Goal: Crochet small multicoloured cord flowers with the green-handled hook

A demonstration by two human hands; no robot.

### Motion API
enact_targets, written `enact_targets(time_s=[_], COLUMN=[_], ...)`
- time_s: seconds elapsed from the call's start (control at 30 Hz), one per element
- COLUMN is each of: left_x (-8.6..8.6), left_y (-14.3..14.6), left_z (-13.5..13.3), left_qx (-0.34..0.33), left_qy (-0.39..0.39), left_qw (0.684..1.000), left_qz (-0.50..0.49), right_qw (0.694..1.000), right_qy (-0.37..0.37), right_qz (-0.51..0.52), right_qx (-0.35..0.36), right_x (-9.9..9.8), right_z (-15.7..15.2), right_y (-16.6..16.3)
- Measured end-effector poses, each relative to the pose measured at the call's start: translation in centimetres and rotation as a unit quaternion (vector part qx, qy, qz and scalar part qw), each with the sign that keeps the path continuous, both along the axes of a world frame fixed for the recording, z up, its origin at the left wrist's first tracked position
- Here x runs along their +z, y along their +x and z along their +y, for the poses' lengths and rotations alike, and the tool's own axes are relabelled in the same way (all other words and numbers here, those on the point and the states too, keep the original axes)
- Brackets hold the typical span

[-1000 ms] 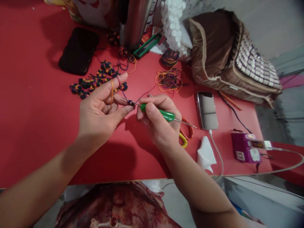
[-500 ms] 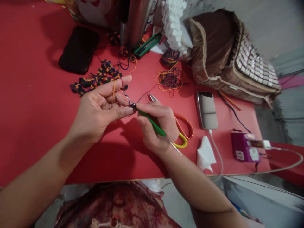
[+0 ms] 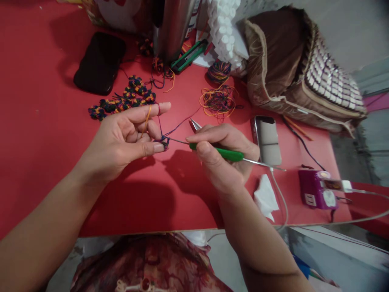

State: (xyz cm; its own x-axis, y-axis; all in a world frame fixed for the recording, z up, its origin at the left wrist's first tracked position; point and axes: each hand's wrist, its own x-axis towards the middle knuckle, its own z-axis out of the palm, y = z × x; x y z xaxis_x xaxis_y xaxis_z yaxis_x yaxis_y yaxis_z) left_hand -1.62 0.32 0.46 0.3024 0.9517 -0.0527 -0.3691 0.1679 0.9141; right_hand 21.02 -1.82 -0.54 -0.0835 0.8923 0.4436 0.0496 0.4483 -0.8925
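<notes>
Between thumb and fingers, my left hand [image 3: 124, 138] pinches a small dark crocheted piece [image 3: 165, 143]. Orange and dark red yarn loops over its raised index finger. My right hand [image 3: 225, 156] is closed round the green handle of a crochet hook [image 3: 232, 155], whose thin metal tip reaches to the piece; a second metal end sticks out behind. From the piece a strand runs to a loose tangle of multicoloured yarn [image 3: 219, 101]. Scissors [image 3: 195, 125] lie under my right hand, mostly hidden, their tip showing. Several finished crocheted clusters [image 3: 124, 99] rest beyond my left hand.
A black phone [image 3: 100, 63], a green box cutter [image 3: 190, 56], a metal flask [image 3: 173, 30] and a yarn ball [image 3: 219, 71] lie toward the back. At right are a brown bag [image 3: 276, 56], a charging phone [image 3: 267, 140], crumpled tissue [image 3: 266, 196] and a purple power adapter [image 3: 316, 188].
My right hand has moved right, drawing the hook's handle away from the crocheted piece and turning it flatter. My left hand stays nearly in place. The scissors' handles are now covered.
</notes>
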Motion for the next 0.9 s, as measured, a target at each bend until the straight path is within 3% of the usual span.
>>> enact_targets(time_s=[0.43, 0.67, 0.8, 0.9], left_x=[1.1, 0.8, 0.1, -0.2], left_y=[0.1, 1.2, 1.8, 2.2], left_z=[-0.3, -1.1, -1.2, -1.2], left_qx=[-0.052, 0.025, 0.109, 0.144], left_qy=[0.022, 0.026, 0.031, 0.025], left_qw=[0.996, 0.996, 0.99, 0.986], left_qz=[0.062, 0.086, 0.079, 0.075], right_qw=[0.982, 0.953, 0.96, 0.977], right_qy=[-0.119, -0.196, -0.163, -0.122], right_qz=[0.121, 0.191, 0.219, 0.177], right_qx=[0.083, 0.131, 0.061, -0.013], right_x=[0.6, 0.4, -0.9, -1.8], right_z=[1.6, 1.8, 0.6, -0.3], right_y=[1.5, -1.0, -3.0, -3.6])
